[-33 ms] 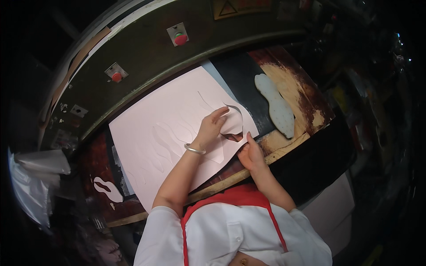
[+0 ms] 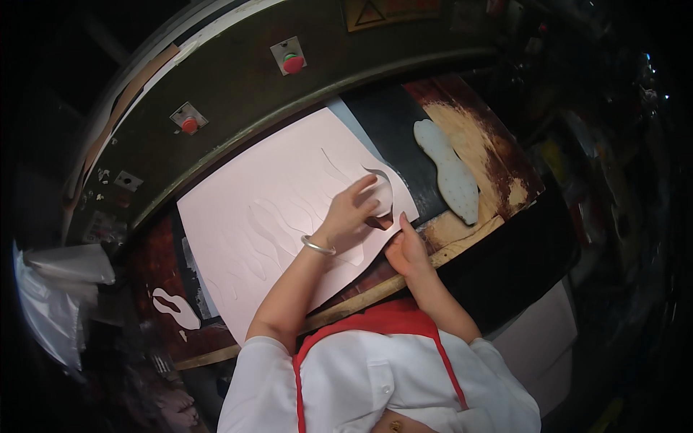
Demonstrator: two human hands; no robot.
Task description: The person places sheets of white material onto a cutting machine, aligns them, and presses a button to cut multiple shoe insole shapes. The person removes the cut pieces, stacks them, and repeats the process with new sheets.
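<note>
A large pale pink sheet (image 2: 253, 166) with several curved cut lines lies across the work table. My left hand (image 2: 354, 208) is over its right part, fingers spread, thumb and fingertips beside a cut-out piece (image 2: 384, 190) that sits in a curved opening. Through the gap below that piece a dark reddish surface shows. Around the sheet's right-hand corner, my right hand (image 2: 408, 249) is closed, thumb on top and fingers curled beneath the edge. A silver bangle (image 2: 318, 245) circles my left wrist.
Right of the sheet, a white sole-shaped block (image 2: 447, 173) lies on a black pad (image 2: 393, 130) and worn wood. A small pink ring-shaped offcut (image 2: 175, 309) is at the left. Behind, a dark green machine beam (image 2: 238, 94) carries red buttons (image 2: 292, 63). Clear plastic (image 2: 58, 303) hangs far left.
My left hand's fingers have spread wider over the cut-out piece, and the piece sits slightly differently in its opening. The right hand keeps its grip on the corner.
</note>
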